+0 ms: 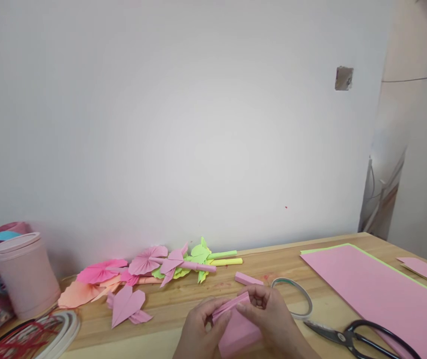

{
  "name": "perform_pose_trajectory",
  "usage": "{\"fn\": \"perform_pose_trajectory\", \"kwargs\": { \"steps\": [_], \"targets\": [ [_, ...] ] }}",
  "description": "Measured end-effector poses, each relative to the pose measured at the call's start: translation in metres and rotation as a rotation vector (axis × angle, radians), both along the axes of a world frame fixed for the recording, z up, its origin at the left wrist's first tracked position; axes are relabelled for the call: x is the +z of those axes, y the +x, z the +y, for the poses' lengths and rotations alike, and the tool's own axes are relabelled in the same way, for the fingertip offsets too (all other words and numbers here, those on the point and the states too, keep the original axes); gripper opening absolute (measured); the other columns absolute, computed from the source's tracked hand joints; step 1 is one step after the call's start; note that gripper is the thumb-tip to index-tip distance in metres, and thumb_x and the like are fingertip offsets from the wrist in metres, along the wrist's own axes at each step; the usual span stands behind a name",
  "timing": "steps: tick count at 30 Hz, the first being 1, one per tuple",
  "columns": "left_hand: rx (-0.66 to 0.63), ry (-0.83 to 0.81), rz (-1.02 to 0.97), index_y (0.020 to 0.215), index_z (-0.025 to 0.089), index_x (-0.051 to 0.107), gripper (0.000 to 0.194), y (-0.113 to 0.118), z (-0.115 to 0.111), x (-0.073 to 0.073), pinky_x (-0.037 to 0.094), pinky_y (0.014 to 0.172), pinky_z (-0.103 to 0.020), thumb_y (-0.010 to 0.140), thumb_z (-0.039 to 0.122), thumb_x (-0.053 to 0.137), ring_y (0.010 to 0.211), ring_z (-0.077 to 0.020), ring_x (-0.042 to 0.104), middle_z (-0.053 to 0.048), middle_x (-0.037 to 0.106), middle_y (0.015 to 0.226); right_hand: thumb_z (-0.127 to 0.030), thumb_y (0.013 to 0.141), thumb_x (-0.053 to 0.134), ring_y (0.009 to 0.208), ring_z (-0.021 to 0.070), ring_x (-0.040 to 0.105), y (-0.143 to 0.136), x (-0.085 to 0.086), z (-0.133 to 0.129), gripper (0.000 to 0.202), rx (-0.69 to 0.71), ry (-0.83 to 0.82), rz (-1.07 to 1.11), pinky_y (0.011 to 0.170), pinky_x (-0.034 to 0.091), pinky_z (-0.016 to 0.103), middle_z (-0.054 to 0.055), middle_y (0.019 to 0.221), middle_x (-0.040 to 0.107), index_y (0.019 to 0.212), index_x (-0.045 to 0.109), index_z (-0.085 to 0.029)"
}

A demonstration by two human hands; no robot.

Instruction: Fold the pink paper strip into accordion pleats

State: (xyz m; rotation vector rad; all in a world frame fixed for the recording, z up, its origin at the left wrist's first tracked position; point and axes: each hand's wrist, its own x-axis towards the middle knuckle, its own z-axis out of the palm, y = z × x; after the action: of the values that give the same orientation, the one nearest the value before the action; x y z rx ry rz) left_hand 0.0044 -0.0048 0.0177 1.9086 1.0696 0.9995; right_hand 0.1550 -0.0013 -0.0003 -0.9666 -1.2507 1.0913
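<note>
A pink sheet of paper (238, 333) with narrow folds along its upper edge is held between both hands near the table's front. My left hand (203, 329) pinches its left side, thumb on top of the folds. On the right side, my right hand (271, 316) grips the folded edge between thumb and curled fingers. Just behind the hands lies a small folded pink strip (248, 278). To the right of my right hand are a roll of tape (310, 299) and black-handled scissors (342, 338).
Folded paper hearts (127, 305) and fan-shaped paper pieces (148, 262) lie at the left along the wall. A pink canister (26, 276) stands at the far left, beside white coils (64, 334). Large pink sheets (381, 299) cover the right of the wooden table (273, 259).
</note>
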Motion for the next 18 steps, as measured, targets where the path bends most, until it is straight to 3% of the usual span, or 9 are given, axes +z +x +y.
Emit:
{"fn": "perform_pose_trajectory", "kwargs": {
  "steps": [5, 11, 18],
  "targets": [
    [0.070, 0.013, 0.001, 0.079, 0.012, 0.062, 0.023, 0.003, -0.004, 0.002, 0.043, 0.067, -0.029, 0.068, 0.027, 0.049, 0.073, -0.0211, 0.056, -0.008, 0.063, 0.075, -0.028, 0.053, 0.067, 0.047, 0.0083, 0.041, -0.004, 0.001, -0.005, 0.017, 0.070, -0.013, 0.003, 0.045, 0.031, 0.020, -0.004, 0.050, 0.051, 0.060, 0.060, -0.013],
    [0.147, -0.096, -0.163, 0.072, 0.014, 0.061, 0.020, 0.003, -0.001, -0.006, 0.045, 0.065, -0.031, 0.061, 0.030, 0.057, 0.070, -0.0223, 0.058, -0.007, 0.066, 0.072, -0.026, 0.053, 0.067, 0.045, 0.0075, 0.041, -0.007, 0.000, -0.004, 0.016, 0.063, -0.026, 0.087, 0.044, 0.030, 0.019, -0.003, 0.049, 0.053, 0.059, 0.062, -0.011],
    [0.063, -0.291, -0.452, 0.071, 0.011, 0.063, 0.019, 0.005, 0.003, -0.013, 0.045, 0.063, -0.032, 0.059, 0.026, 0.062, 0.069, -0.0227, 0.060, -0.007, 0.068, 0.066, -0.024, 0.051, 0.069, 0.045, 0.0079, 0.043, -0.010, 0.005, -0.007, 0.015, 0.050, -0.062, 0.159, 0.044, 0.032, 0.019, -0.002, 0.047, 0.055, 0.054, 0.062, -0.011]
  ]
}}
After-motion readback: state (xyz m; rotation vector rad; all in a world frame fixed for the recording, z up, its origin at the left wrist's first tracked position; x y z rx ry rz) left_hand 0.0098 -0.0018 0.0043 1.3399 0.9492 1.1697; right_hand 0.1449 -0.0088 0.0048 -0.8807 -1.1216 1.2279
